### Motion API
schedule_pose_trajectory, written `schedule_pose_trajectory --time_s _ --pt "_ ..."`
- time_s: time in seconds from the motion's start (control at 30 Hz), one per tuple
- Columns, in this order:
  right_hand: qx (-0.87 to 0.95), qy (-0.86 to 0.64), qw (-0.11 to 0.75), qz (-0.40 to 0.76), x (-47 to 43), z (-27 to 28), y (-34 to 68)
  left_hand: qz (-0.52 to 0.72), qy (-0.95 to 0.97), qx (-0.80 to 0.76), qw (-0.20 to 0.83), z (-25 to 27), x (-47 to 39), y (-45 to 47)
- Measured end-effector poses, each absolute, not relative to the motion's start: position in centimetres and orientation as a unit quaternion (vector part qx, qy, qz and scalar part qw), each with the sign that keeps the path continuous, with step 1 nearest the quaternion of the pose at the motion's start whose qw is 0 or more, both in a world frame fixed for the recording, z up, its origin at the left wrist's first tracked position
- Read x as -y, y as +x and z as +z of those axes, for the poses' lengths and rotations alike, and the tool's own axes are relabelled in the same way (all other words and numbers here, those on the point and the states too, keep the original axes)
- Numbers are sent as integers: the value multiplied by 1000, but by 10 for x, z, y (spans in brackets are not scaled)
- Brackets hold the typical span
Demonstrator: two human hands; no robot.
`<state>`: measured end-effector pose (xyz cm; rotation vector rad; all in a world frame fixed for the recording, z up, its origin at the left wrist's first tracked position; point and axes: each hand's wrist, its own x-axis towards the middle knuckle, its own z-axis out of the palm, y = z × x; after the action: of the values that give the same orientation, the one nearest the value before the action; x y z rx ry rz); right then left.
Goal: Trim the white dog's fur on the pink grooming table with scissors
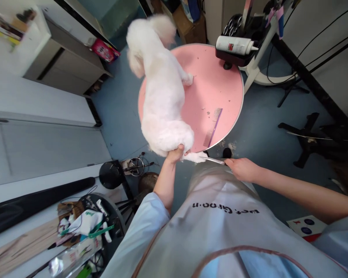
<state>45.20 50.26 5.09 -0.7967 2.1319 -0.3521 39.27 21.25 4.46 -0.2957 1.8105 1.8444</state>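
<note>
A white, short-clipped dog (164, 92) stands on a round pink table (220, 88), its head toward the far edge and its rump near me. My left hand (176, 153) is closed around a hind leg at the rump, and the lower leg (195, 156) stretches out to the right past the table rim. In my right hand (240, 168) is a pair of scissors (216, 160), the blades pointing left with their tips at the fur of that leg. My right fingers hide most of the handles. A metal comb (213, 127) with a purple spine lies on the table.
A black tray (234, 58) at the table's far right bears a white squeeze bottle (234, 45) and more scissors (232, 25). Fur clumps dot the tabletop. Black stool legs (304, 139) stand right; a cluttered bin (116, 216) is at lower left.
</note>
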Motion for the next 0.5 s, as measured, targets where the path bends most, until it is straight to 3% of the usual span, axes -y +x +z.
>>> schedule_pose_trajectory --time_s 0.5 --pt "-782 -344 483 -193 -504 53 436 653 -116 -698 271 42 -201 401"
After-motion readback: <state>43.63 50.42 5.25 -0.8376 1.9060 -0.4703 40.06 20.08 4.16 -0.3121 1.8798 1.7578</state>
